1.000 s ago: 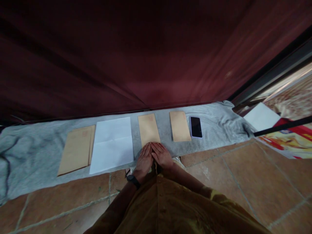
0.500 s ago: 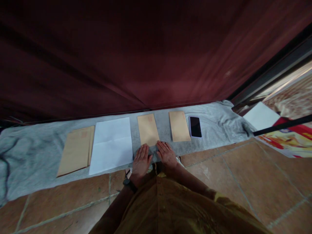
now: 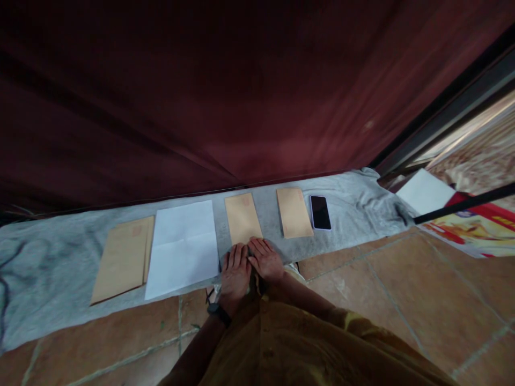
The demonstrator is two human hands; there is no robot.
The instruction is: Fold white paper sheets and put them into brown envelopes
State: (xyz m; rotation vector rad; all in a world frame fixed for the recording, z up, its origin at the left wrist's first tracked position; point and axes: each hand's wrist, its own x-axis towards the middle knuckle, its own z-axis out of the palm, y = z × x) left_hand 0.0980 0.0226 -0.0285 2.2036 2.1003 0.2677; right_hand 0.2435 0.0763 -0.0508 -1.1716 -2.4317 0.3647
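Note:
A brown paper envelope [image 3: 243,217] with a small reddish printed mark lies flat on the grey cloth [image 3: 267,206] in front of me. My left hand [image 3: 235,272] rests palm down at its near end, fingers stretched out. Beside it my right hand [image 3: 267,260] also lies flat, its fingertips over the envelope's near edge. The two hands almost touch, and they cover that edge. Left of the envelope is a white sheet of paper [image 3: 182,246] with a crease across it. Another brown envelope [image 3: 294,213] lies to the right.
A few overlapping brown envelopes [image 3: 120,260] lie at the far left. A smartphone [image 3: 321,213] with a dark screen sits right of the envelopes. Behind the cloth hangs a dark red curtain [image 3: 257,107]. A dark bar and colourful printed packaging [image 3: 478,225] are at the right, above the tiled floor.
My right hand has slid left, closer to my left hand, along the envelope's near edge. The view has shifted slightly. The papers and phone lie as before.

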